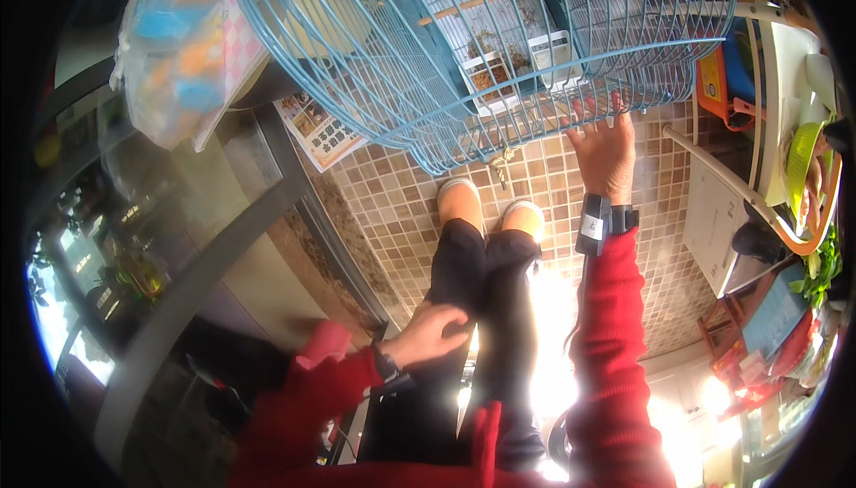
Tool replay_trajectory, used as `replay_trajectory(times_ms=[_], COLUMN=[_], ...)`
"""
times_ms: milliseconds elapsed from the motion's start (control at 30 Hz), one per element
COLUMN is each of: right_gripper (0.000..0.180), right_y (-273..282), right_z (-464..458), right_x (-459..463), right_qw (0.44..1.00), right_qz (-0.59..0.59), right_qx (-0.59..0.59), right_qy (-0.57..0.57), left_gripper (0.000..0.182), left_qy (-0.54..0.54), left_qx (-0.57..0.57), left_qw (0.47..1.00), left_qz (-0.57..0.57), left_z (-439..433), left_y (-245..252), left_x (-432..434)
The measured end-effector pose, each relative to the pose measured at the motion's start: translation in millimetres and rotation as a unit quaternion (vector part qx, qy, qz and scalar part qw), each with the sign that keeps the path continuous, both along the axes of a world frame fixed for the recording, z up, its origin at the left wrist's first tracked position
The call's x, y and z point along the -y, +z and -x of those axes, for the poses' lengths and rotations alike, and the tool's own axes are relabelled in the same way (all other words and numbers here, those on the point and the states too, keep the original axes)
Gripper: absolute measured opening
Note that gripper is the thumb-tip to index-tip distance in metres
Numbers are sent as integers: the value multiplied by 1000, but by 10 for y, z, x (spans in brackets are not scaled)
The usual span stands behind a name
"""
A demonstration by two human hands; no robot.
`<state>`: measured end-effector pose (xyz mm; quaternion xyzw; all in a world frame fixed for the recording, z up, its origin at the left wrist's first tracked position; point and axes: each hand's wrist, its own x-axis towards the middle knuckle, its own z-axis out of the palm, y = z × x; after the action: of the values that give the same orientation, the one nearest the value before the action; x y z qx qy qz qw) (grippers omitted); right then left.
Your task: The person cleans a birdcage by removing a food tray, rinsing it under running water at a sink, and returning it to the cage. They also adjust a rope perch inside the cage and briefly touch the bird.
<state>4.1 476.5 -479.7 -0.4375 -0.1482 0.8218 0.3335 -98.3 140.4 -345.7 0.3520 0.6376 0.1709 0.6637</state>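
Observation:
A blue wire birdcage (401,113) fills the top of the view, with wooden perches (491,1) inside. Two white feeding cups sit at its near side: one cup (491,83) holds brown feed, and the other cup (555,60) has contents I cannot make out. My right hand (605,147) has its fingers at the cage's lower near edge, partly seen through the wires, and holds it there. Over my dark trousers hangs my left hand (428,334), slightly blurred, fingers loosely bent and apart, with nothing in it.
A printed sheet (321,130) and a filled plastic bag (174,53) are at the left, beside a dark frame (281,133). Small tiles (394,200) cover the floor under my feet. Rightward stand a cart with a pale rail (729,180), a green basket (799,160) and a white box (712,220).

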Motion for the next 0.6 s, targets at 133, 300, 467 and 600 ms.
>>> replay_trajectory(times_ms=[133,300,467,600], right_gripper=[78,50,55,57], right_y=[-5,-28,83,231], right_z=[-14,25,80,64], right_x=[-39,-76,-50,-114], right_qw=[1000,1000,995,991], right_qz=[0,-10,-19,-45], right_qx=[11,10,44,95], right_qy=[4,-22,-86,-83], left_gripper=[26,33,36,32], left_qy=[127,254,291,279], left_qx=[144,209,201,195], left_qw=[980,938,928,937], left_qz=[-45,-107,-121,-82], left_z=[96,-306,-538,-381], left_y=[-598,-1184,-1344,-1171], left_x=[-861,-1687,-1780,-1718])
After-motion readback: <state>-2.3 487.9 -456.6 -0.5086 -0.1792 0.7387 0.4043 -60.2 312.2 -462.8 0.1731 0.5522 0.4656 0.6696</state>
